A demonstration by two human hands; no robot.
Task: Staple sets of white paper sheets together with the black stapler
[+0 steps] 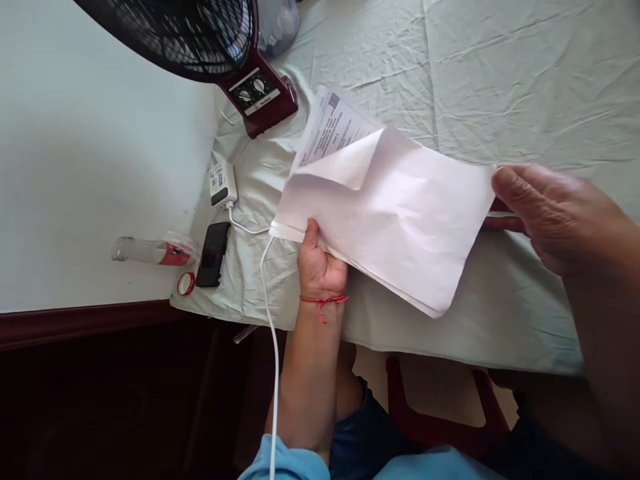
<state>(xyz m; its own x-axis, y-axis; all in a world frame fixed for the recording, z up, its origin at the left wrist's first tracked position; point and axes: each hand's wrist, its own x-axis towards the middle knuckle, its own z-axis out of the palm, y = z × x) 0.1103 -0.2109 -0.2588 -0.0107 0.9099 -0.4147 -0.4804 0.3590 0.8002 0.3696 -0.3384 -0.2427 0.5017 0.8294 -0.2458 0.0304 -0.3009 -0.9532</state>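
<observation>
A thin stack of white paper sheets [400,207] is held above the table, its blank side facing up. My left hand [320,263] grips the near edge, thumb on top and the other fingers hidden underneath; a red string is tied round that wrist. At the far right corner, my right hand [540,213] pinches the paper between thumb and fingers. The top sheet's upper left corner is folded over. Beyond that fold shows a printed sheet [333,130] with lines of text and a dark square code.
A dark red fan [265,97] stands at the back left. Near the wall are a white power device [223,183] with a white cable [270,313], a black phone [213,253], a glass bottle [150,251] and a red ring [185,283]. A pale wrinkled cloth [500,80] covers the table.
</observation>
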